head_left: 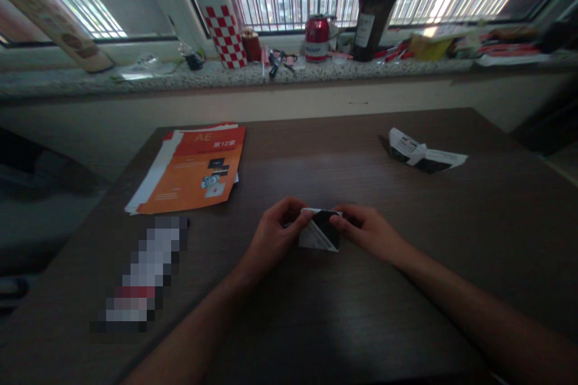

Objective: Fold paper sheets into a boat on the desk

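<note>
A small piece of folded paper (321,234), part white print and part black with a diagonal line across it, is held up over the middle of the dark table. My left hand (282,227) pinches its upper left corner between thumb and fingers. At the upper right corner, my right hand (363,230) grips it the same way. Both thumbs lie on the near face; most of the fingertips are hidden behind the paper. Farther back on the right lies another folded paper piece (422,155), long, printed in black and white, with a raised middle.
Orange printed sheets (198,171) lie at the table's back left, with a blurred-out flat object (144,274) nearer me. Along the granite windowsill (180,79) stand a checkered bottle (226,30), a red can (316,39), a dark cup (372,24) and assorted clutter.
</note>
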A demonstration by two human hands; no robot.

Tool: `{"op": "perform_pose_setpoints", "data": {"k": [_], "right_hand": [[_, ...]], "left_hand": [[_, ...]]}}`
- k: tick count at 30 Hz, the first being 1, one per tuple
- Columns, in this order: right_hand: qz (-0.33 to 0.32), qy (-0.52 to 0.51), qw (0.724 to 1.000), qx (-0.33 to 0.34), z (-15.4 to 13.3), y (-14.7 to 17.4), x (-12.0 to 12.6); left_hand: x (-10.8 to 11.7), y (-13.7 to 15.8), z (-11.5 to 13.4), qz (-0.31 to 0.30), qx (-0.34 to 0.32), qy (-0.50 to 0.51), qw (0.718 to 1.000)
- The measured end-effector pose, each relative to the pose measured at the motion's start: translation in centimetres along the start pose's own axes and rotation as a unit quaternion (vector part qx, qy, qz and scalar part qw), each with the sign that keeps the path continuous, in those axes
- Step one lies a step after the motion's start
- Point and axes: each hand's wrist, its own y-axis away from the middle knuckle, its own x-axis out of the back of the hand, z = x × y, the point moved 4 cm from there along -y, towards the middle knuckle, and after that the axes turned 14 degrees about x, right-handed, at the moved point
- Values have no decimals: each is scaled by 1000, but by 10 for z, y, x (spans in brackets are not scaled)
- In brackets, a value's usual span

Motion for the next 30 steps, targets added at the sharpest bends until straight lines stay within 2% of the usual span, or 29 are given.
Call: {"op": "perform_pose_setpoints", "data": {"k": [9, 14, 23, 30], "right_hand": [[-28, 88, 995, 28, -3, 1, 3], [-51, 102, 993, 44, -4, 3, 0], [-49, 79, 994, 52, -9, 3, -4], [-24, 117, 991, 61, -7, 2, 0]], "left_hand": [[-6, 5, 6, -31, -22, -62, 997], [-7, 4, 7, -15, -58, -124, 991], [-7, 7, 9, -2, -95, -142, 985], [-6, 6, 5, 12, -39, -80, 996]]}}
